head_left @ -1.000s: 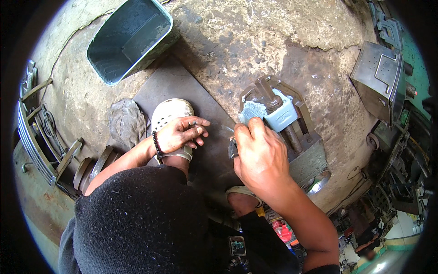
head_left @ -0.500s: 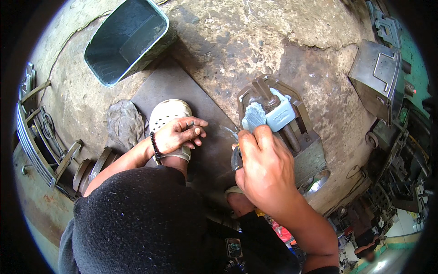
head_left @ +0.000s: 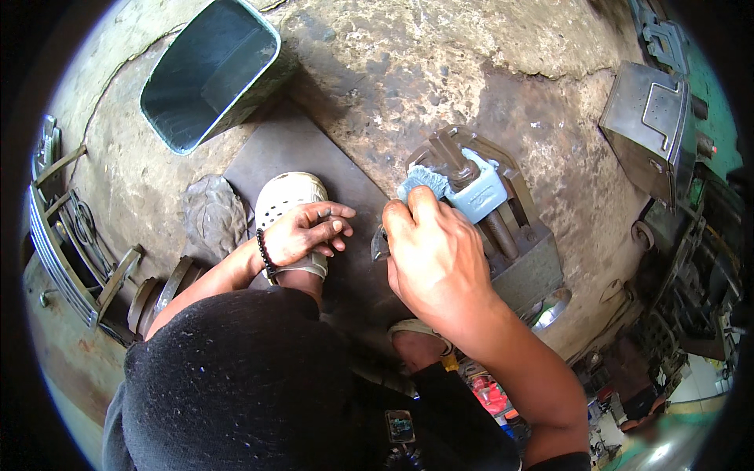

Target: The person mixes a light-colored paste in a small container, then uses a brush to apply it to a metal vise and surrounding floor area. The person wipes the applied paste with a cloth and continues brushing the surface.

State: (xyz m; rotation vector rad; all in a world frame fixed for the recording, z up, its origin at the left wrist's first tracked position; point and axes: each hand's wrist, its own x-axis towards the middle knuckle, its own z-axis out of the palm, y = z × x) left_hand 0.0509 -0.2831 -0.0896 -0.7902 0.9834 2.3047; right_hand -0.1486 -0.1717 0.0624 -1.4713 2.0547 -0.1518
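The fingers of the right hand (head_left: 440, 263) are, as I read my feed, curled closed around the handle of a paintbrush (head_left: 422, 180); the thumb's hold is hidden from me. The dark butt (head_left: 378, 245) shows left of the knuckles; the bristles fan out on the far side, at the left edge of the vise's pale blue block (head_left: 481, 196), and I cannot tell whether they touch it. I judge the brush light, its handle stiff, its bristles soft and bending, with the blue coating likely slippery; it is best held low on the handle, clear of the bristles. The vise (head_left: 530, 263), to the right, I judge heavy and rigid; its bare screw (head_left: 500, 237) and base would be cleaner holds than the coated block. The left hand (head_left: 302, 234), half open with nothing visible in it, lies over a pale clog (head_left: 292, 192). Farther left I record a crumpled cloth (head_left: 214, 212) beside a metal sheet (head_left: 298, 145), and a dark green bin (head_left: 212, 78) beyond.
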